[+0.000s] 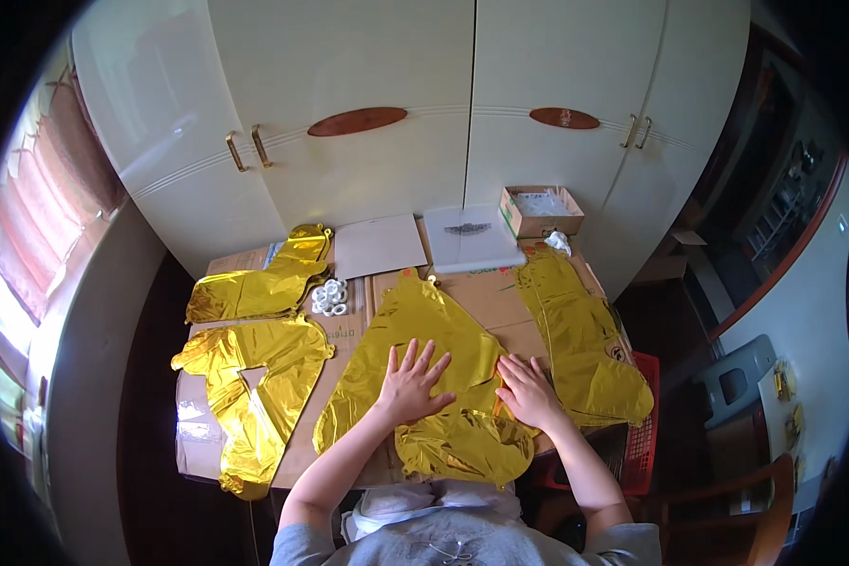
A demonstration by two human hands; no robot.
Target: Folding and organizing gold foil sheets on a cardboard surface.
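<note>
head view is showing a person seated at a cardboard-covered table [500, 294], with both forearms entering from the lower edge. the left hand [411, 385] is lying flat, palm down, with fingers spread apart, pressing on the central gold foil balloon [415, 325]. the right hand [530, 391] is also resting palm down on the same balloon, at its right edge, with fingers extended and loosely fanned (neither hand is clamping anything). the central gold foil balloon is lying deflated and flat in the middle of the table, directly in front of the person, its lower end reaching the near table edge. a second gold balloon [585, 344] is lying just beside the right hand, to the right. two more gold balloons are lying on the left: one [255, 391] near the front-left corner and one [259, 283] farther back. a small pile of white rings [330, 296] is sitting between the back-left balloon and the central one. a small open cardboard box [541, 210] is standing at the far right, against the white cabinet doors [396, 75].
</note>
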